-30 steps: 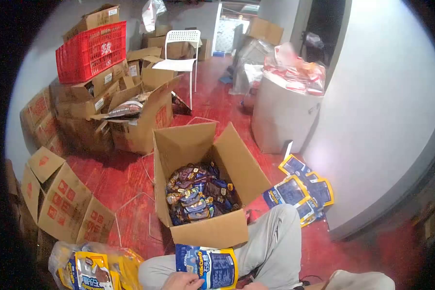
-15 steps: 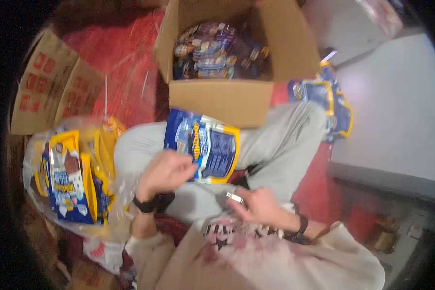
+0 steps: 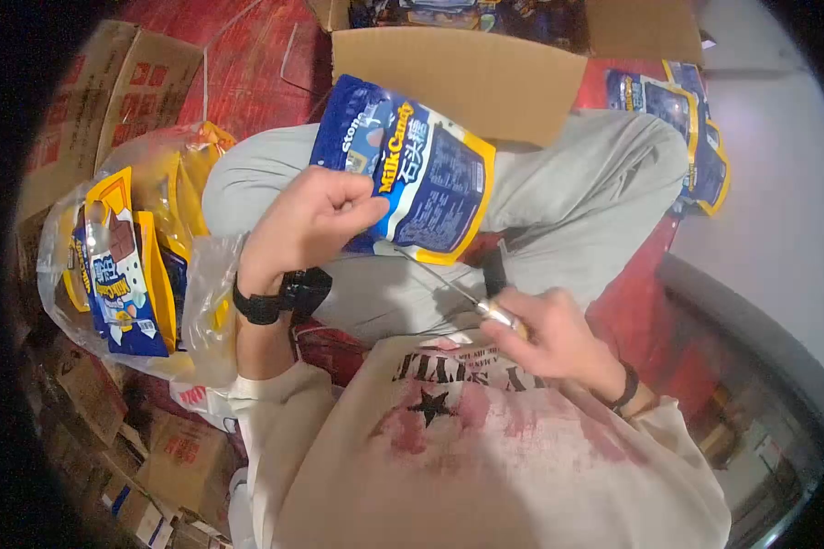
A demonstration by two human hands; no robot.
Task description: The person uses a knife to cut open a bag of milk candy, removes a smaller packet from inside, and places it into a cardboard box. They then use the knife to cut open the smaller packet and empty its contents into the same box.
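The person sits on the red floor (image 3: 247, 73) with legs in grey trousers (image 3: 577, 183). A brown cardboard box (image 3: 458, 78) stands just past the knees, and its near wall hides most of what is inside. More flat blue and yellow bags (image 3: 696, 137) lie on the floor by the right knee, next to a pale wall. Other cardboard boxes (image 3: 110, 91) sit on the left.

Only a thin strip of dark wrapped sweets (image 3: 467, 11) shows inside the box at the top edge. A clear plastic sack (image 3: 119, 256) by the left leg is stuffed with yellow and blue bags.

The left hand (image 3: 307, 224) has its grip clenched on the left edge of a candy bag (image 3: 421, 178), which is held up over the lap and tilted. The right hand (image 3: 558, 339) has its grip closed around the handle of a thin tool (image 3: 458, 291). The tip of the tool points at the bottom edge of the bag and looks very close to it.

Half a second ago the bag lay lower on the lap, and much more of the box showed. The right hand was lower then, farther from the bag.
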